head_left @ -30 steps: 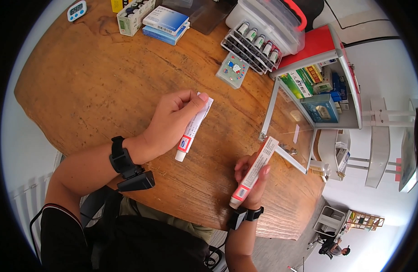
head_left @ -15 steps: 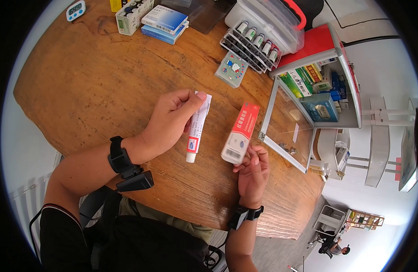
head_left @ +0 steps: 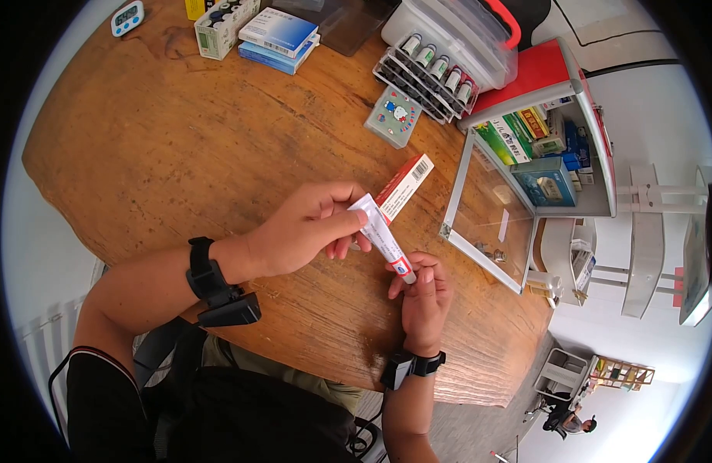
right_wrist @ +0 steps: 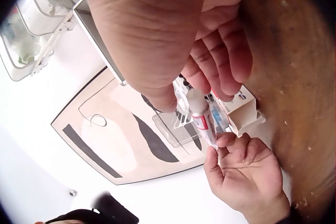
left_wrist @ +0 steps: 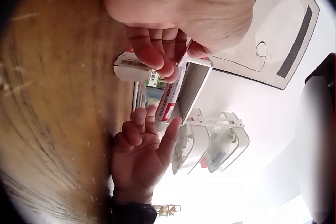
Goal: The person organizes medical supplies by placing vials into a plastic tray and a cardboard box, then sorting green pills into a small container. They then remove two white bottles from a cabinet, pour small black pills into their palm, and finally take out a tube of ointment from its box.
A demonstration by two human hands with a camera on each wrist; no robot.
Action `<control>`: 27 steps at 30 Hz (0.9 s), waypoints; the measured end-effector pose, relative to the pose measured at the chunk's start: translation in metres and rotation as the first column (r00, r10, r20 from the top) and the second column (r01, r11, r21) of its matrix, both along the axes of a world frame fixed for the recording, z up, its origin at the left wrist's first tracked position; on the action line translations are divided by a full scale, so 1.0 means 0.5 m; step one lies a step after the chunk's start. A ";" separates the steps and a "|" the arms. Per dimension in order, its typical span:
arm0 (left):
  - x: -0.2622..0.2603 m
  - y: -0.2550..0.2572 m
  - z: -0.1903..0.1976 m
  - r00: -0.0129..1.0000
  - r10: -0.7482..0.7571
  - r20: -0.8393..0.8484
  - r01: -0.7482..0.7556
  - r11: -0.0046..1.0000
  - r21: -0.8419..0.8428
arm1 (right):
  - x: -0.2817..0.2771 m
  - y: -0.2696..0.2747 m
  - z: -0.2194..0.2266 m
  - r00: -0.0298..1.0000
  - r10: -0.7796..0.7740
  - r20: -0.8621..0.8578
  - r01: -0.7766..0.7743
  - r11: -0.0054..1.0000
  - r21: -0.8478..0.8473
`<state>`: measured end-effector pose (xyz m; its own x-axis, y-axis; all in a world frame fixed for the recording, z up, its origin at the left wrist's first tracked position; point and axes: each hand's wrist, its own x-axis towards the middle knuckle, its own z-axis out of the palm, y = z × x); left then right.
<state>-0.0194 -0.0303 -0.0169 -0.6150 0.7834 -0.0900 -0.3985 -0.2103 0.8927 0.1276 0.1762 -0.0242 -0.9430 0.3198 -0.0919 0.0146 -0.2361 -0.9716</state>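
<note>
My left hand (head_left: 306, 228) pinches the flat end of a white ointment tube (head_left: 380, 231) between thumb and fingers. The tube slants down to the right, its white cap (right_wrist: 195, 99) toward my right hand (head_left: 425, 305). In the left wrist view the right hand's fingers (left_wrist: 137, 121) and thumb are spread around the cap end, with a gap between them. Just beyond the tube, the red-and-white ointment box (head_left: 404, 187) lies on the table, partly hidden by the left hand; in the right wrist view its near end flap (right_wrist: 245, 115) stands open.
An open medicine cabinet (head_left: 560, 46) with several boxes inside stands at the right, its glass door (head_left: 458, 185) swung over the wooden table (head_left: 178, 147). Behind are a small cartoon case (head_left: 392, 116), racked vials (head_left: 433, 65) and a clear bin. Blue-white boxes (head_left: 282, 35) and a timer (head_left: 127, 18) sit farther left.
The right hand has let go of the ointment box, which now lies on the table beyond the tube. The left hand has moved right with the tube, turning its cap toward the right hand.
</note>
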 end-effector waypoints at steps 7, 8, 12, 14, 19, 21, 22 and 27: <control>0.001 0.004 -0.001 0.997 -0.064 -0.038 0.065 0.998 0.008 | 0.005 -0.003 0.005 0.991 0.038 0.130 -0.061 0.981 0.185; 0.002 0.004 0.002 0.997 -0.064 -0.038 0.065 0.998 0.008 | 0.006 -0.003 0.005 0.987 0.035 0.155 -0.068 0.975 0.211; 0.004 0.005 0.009 0.998 -0.066 -0.018 0.065 0.998 -0.025 | 0.006 -0.004 0.005 0.988 0.024 0.154 -0.058 0.974 0.219; 0.005 0.005 0.008 0.998 -0.068 -0.014 0.067 0.997 -0.029 | 0.006 -0.003 0.002 0.990 0.013 0.142 -0.040 0.981 0.192; 0.007 0.007 0.009 0.994 -0.065 -0.091 0.057 0.994 -0.093 | 0.007 0.001 -0.001 0.993 0.012 0.119 -0.031 0.985 0.167; 0.006 0.006 0.008 0.993 -0.068 -0.100 0.059 0.994 -0.095 | 0.007 0.002 -0.001 0.993 0.014 0.115 -0.032 0.987 0.157; 0.006 0.006 0.007 0.991 -0.071 -0.109 0.061 0.993 -0.098 | 0.007 0.001 -0.001 0.993 0.014 0.114 -0.032 0.987 0.156; 0.005 0.006 0.003 0.990 -0.080 -0.116 0.068 0.993 -0.101 | 0.006 0.000 0.003 0.994 0.018 0.112 -0.035 0.988 0.148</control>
